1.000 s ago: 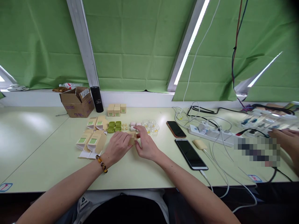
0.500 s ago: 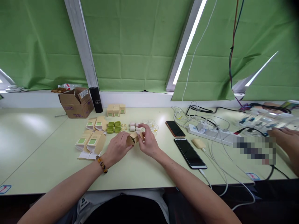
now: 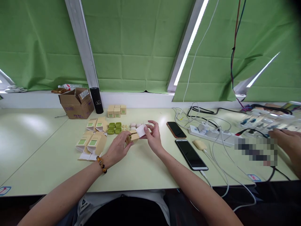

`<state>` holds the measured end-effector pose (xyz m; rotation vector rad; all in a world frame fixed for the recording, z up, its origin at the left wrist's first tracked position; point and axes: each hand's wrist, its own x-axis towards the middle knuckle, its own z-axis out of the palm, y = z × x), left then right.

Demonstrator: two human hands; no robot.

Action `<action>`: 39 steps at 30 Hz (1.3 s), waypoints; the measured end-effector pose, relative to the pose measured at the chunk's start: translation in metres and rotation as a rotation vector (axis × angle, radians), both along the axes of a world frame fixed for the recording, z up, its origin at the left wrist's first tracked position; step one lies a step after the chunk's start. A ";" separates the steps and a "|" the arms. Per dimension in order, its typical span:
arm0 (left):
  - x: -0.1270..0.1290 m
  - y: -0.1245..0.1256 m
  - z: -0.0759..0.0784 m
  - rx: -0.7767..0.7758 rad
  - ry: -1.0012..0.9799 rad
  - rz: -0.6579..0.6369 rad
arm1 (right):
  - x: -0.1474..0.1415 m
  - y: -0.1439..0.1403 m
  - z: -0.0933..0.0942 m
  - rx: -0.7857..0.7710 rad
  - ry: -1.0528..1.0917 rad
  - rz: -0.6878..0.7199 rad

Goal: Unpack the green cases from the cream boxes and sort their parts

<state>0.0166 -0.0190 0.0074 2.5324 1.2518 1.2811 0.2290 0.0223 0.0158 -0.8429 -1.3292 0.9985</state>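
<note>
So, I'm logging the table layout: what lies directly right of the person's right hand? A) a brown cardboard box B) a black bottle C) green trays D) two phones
D: two phones lie screen-up just right of the right hand; the other items sit to the left.

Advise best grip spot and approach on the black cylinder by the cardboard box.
Grip the black cylinder around its mid-body, coming from the front-right. It stands upright with smooth round sides; the cardboard box crowds its left, and the window ledge sits behind.
</note>
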 end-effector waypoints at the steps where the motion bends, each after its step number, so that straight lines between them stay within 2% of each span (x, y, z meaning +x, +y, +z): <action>1: 0.001 -0.001 0.002 -0.010 -0.002 -0.008 | 0.000 0.000 0.000 0.014 -0.022 -0.029; 3: 0.002 -0.003 0.005 -0.038 -0.005 -0.024 | 0.001 0.000 0.000 0.116 -0.110 -0.124; 7: 0.001 -0.002 0.003 -0.049 0.002 -0.020 | 0.004 -0.002 0.002 0.476 -0.395 -0.313; 9: -0.001 -0.001 0.000 -0.045 0.008 -0.005 | 0.005 -0.004 0.001 0.610 -0.535 -0.306; 13: -0.002 0.002 -0.002 -0.051 0.001 0.022 | 0.002 -0.008 -0.001 0.771 -0.733 -0.265; 19: -0.003 0.005 -0.003 -0.043 -0.064 0.063 | 0.001 -0.013 0.002 0.915 -0.701 -0.385; 23: -0.005 0.008 -0.006 -0.055 -0.107 0.096 | 0.000 -0.015 0.003 1.012 -0.668 -0.339; 28: -0.006 0.008 -0.006 -0.008 -0.055 0.107 | -0.001 -0.019 0.002 0.997 -0.685 -0.274; 35: -0.004 -0.001 0.002 0.105 0.127 0.117 | -0.001 -0.026 0.011 0.825 -0.613 -0.429; 39: -0.002 -0.005 0.004 0.187 0.240 0.124 | -0.004 -0.026 0.013 0.737 -0.640 -0.445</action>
